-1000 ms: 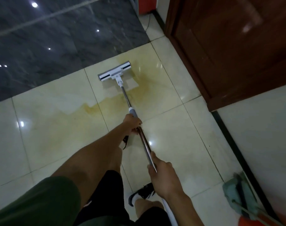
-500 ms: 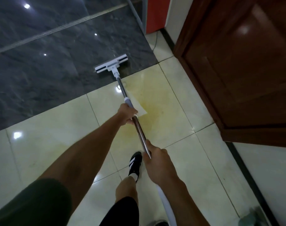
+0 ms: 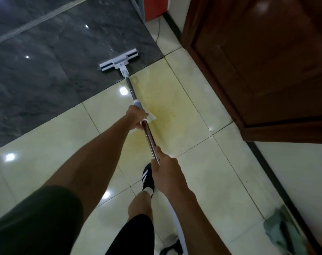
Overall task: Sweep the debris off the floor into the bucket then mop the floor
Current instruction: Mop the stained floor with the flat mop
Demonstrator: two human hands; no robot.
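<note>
Both hands, left hand (image 3: 138, 117) and right hand (image 3: 165, 173), grip the mop (image 3: 119, 60)'s slim metal pole.

From ten to twelve o'clock the dark stone floor (image 3: 46, 57) lies open ahead of the mop head (image 3: 118, 60). At two o'clock a wooden door (image 3: 266, 61) stands close beside the pale tiles (image 3: 193, 107), hemming that side. The white wall (image 3: 299, 172) with its dark skirting runs on at four o'clock, where a greenish cloth mop (image 3: 281, 230) lies on the floor. A red object (image 3: 154, 6) stands at twelve.

White flat mop (image 3: 119, 60) head on dark tile, metal handle slanting back.
</note>
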